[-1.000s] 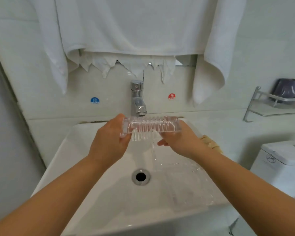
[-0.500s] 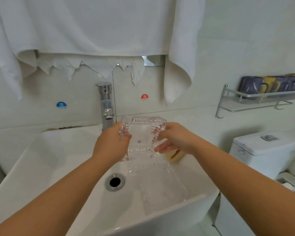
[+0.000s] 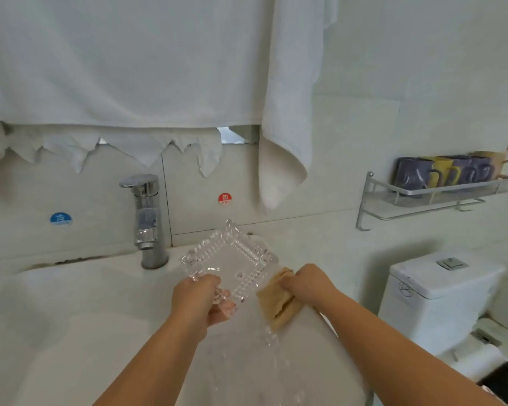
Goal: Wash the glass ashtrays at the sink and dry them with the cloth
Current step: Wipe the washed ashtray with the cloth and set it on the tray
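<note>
A square clear glass ashtray (image 3: 232, 259) with a ribbed rim is tilted up over the right part of the white sink (image 3: 79, 303). My left hand (image 3: 201, 303) grips its lower corner. Just right of it, my right hand (image 3: 308, 284) grips a tan cloth (image 3: 276, 303) that lies on the sink's right rim. A second clear glass ashtray (image 3: 264, 364) lies in the basin below my hands, hard to make out. The chrome tap (image 3: 147, 221) stands behind and left of the held ashtray.
A white towel (image 3: 147, 63) hangs across the wall above the tap. A metal wall shelf (image 3: 431, 197) at the right holds several mugs. A white toilet cistern (image 3: 443, 291) stands to the right of the sink. Blue and red temperature stickers mark the tiled wall.
The view has swung right. My right hand let go of the ashtray and took hold of the tan cloth. My left hand now holds the ashtray alone, away from the tap.
</note>
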`<state>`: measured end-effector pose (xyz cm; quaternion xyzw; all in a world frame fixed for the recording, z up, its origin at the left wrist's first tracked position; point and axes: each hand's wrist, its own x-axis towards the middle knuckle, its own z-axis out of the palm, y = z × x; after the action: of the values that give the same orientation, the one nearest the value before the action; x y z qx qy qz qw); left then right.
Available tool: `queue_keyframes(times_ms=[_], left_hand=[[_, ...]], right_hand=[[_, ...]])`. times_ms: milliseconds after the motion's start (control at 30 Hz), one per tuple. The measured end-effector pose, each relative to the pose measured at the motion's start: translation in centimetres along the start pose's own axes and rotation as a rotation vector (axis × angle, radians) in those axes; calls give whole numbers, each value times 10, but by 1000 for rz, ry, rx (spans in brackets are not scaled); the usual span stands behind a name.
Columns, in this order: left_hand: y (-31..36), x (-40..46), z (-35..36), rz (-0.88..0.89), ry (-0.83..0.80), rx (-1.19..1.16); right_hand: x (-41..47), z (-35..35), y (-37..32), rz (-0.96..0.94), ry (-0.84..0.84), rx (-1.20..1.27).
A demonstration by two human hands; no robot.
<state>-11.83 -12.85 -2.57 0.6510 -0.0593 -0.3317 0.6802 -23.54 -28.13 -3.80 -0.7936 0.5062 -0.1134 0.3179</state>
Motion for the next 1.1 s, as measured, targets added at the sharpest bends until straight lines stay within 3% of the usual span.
queue_keyframes(times_ms=[100,200,333,433,533,633,900,1100], left_hand=[[-4,7,-7,-6,18,18],[-2,7,-11,10,31,32],[1,4,-11,54,48,35],[4,1,-11,129,73,101],[4,1,-14,189,110,145],[4,4,-19,225,150,180],[0,-2,-14,410,135,347],[3,-3,-15,501,173,418]], right_hand=[[3,-1,-5,-50,153,18],[-1,-15,-17,-111,247,256],[-11,-24,-51,-272,306,585],[-21,-18,-72,-434,213,722],[-32,0,-77,-601,40,571],[-31,17,-68,-645,-6,533],[-15,20,-69,-587,135,251],[-12,22,-71,-581,345,-27]])
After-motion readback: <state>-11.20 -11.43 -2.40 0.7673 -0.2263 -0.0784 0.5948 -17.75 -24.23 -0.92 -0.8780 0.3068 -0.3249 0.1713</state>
